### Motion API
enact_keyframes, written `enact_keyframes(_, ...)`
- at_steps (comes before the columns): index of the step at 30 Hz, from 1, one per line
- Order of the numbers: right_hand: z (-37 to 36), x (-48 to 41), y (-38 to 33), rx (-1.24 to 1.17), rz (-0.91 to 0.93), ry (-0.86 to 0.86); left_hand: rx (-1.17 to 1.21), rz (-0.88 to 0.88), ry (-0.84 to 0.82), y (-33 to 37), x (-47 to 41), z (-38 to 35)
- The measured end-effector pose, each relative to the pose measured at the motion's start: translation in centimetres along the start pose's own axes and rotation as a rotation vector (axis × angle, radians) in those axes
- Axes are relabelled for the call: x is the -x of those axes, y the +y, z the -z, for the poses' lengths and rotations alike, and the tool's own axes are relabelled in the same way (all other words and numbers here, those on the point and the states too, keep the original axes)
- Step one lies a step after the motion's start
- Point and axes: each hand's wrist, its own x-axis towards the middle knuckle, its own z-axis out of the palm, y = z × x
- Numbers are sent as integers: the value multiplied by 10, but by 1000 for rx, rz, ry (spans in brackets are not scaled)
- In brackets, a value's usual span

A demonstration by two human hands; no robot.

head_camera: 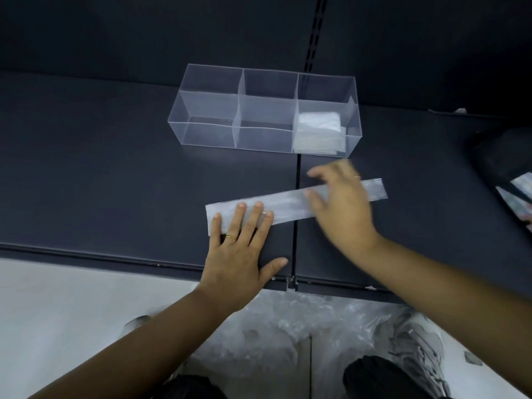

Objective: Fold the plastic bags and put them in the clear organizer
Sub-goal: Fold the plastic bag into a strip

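Plastic bag (288, 204), folded into a long strip, lies flat on the dark shelf (115, 182), near the clear organizer (264, 110). Left hand (241, 249) presses open and flat on its left end; right hand (341, 203), open and blurred, rests over its right part. Folding end over end with edges aligned should fit a compartment.

Looks like I'm in a shop: I'm working on a dark metal display shelf (115, 174), its slotted upright rail (316, 30) running up the dark back panel (144, 33), with pale floor (57, 298) below its front edge.
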Motion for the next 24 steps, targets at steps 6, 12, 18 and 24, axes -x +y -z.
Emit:
enact_keyframes(6,-26,36,7,299,361,-539,-5,-27,6,0,0,-1)
enact_keyframes(12,18,12,93,352,48,-394,-11,-34,12,-2,-1,-1)
enact_keyframes(18,41,-16,112,96,-120,-180,-7,-39,20,-2,-1,0)
enact_keyframes(24,53,-15,110,-60,-124,-260,-23,-123,43,-18,-8,0)
